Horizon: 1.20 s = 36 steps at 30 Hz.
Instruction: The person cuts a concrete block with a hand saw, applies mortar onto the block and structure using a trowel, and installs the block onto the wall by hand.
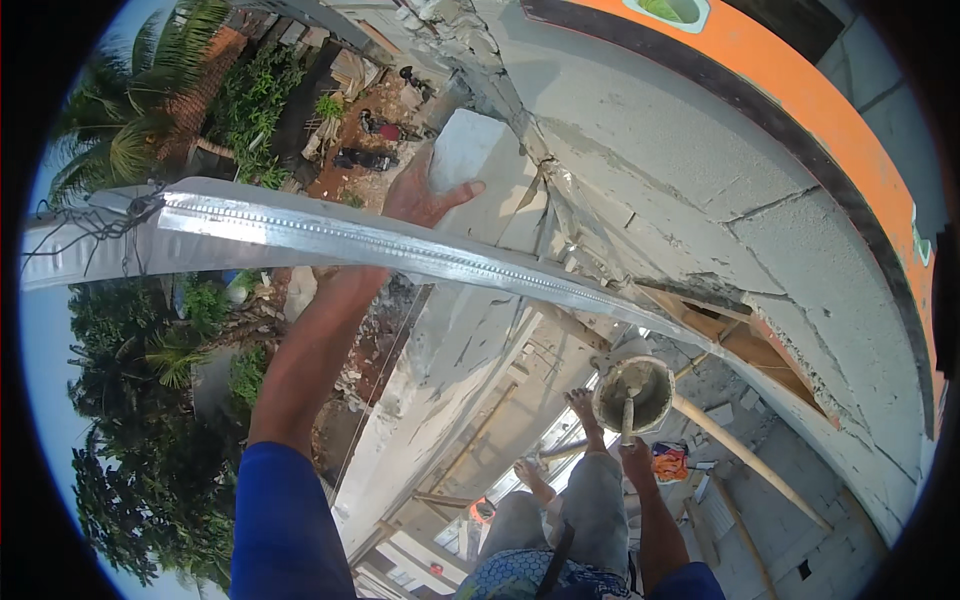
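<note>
My left hand is closed on a pale grey lightweight concrete block at the top of a narrow wall, thumb across its near side. Above my left wrist a shiny metal channel strip crosses the view and hides part of the forearm. Low at the right, my right hand is closed at the near rim of a round bucket. Grey mortar lies inside it. A trowel rests in the bucket, its handle over the rim near my fingers; these are partly hidden.
A grey block wall rises on the right, with an orange level close by. Bamboo poles run below. My bare feet are on scaffolding high above ground. Tangled wire wraps the strip's left end; trees stand beyond.
</note>
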Tool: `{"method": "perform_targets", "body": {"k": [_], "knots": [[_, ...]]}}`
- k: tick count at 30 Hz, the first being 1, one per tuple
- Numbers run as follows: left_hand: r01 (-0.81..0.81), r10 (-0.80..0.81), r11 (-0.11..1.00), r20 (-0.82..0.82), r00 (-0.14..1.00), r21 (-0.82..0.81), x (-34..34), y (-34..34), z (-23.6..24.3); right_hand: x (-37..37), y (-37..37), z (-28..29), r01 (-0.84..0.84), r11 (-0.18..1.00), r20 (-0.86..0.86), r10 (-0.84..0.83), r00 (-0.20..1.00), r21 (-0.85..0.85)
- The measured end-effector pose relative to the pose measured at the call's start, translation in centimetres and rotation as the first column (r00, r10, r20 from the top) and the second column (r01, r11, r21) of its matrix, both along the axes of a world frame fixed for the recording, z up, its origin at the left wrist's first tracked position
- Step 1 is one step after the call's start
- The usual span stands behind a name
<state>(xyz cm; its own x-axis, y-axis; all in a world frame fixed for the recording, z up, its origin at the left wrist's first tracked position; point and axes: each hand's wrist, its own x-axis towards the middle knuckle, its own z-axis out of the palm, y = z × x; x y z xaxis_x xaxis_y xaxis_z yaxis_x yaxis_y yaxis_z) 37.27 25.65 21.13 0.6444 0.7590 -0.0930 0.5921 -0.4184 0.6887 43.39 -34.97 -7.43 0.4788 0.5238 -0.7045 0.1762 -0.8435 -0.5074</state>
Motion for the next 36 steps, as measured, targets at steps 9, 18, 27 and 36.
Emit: {"method": "perform_targets", "body": {"k": [9,18,27,36], "knots": [[0.020,-0.007,0.997,0.152,0.988,-0.079,-5.4,-1.3,2.5,2.6,-3.5,2.1,-0.046,0.995,0.003,0.046,0.999,-0.083],[0.029,0.007,0.990,0.256,0.967,-0.139,-8.3,-1.7,0.1,2.1,-6.6,1.9,-0.604,0.787,0.179,0.617,0.766,-0.129],[-0.015,0.086,0.972,0.293,0.952,-0.236,-8.5,-1.5,-1.2,1.9,-7.9,2.1,-0.327,0.945,0.107,0.325,0.940,0.000],[0.028,-0.021,0.997,0.088,0.996,-0.079,-8.6,-1.7,-0.7,3.4,-8.3,3.0,-0.080,0.978,-0.111,0.059,0.992,-0.191]]}}
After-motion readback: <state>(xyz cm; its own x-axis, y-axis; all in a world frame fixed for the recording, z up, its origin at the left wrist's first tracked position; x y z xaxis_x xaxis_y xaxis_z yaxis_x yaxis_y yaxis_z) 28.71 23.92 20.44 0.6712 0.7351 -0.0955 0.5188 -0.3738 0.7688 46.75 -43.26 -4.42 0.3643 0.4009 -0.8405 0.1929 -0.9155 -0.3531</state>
